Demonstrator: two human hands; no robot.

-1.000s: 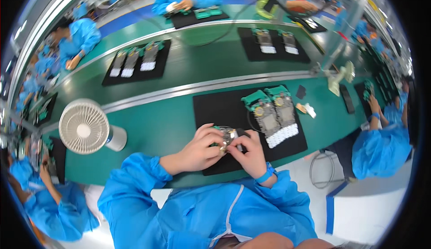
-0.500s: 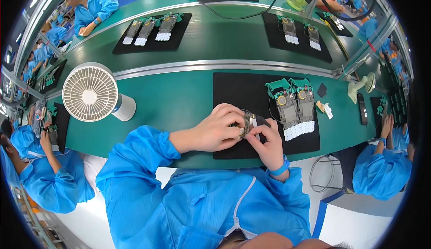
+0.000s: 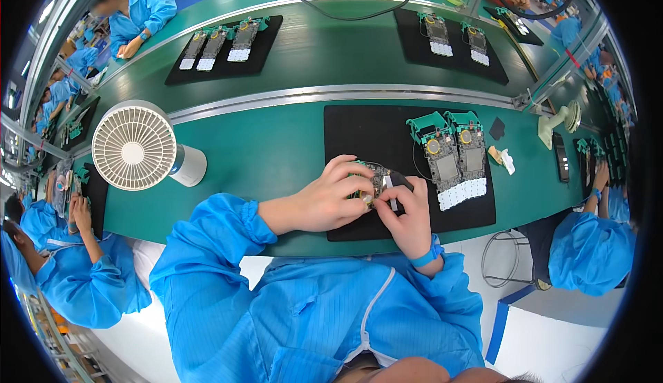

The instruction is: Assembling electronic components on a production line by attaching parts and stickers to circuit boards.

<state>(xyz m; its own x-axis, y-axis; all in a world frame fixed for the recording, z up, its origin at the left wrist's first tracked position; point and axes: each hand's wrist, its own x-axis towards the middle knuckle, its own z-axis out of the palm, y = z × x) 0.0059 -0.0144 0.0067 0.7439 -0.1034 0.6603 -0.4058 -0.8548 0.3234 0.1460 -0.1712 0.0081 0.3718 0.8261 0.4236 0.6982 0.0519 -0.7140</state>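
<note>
Over the black mat (image 3: 352, 127), my left hand (image 3: 330, 198) is closed around a small circuit board (image 3: 379, 178), its fingers covering much of it. My right hand (image 3: 409, 218), with a blue band on the wrist, pinches thumb and finger together at the board's right edge. Whatever sits between those fingertips is too small to make out. A black piece (image 3: 402, 181) and a white strip (image 3: 394, 203) show by the right fingers. Just to the right lie two circuit boards (image 3: 447, 165) (image 3: 472, 160) with green frames, round yellow parts and white lower ends.
A white fan (image 3: 135, 146) stands at the left on the green table (image 3: 235, 155). Right of the mat are a black scrap (image 3: 497, 129), crumpled white paper (image 3: 507, 162) and a dark handheld device (image 3: 560, 158). Beyond the metal rail (image 3: 345, 93) more boards lie on mats. Co-workers sit on both sides.
Both hands stay at the board, with the right fingertips shifted slightly left and down along its edge. The whole view has tilted a little.
</note>
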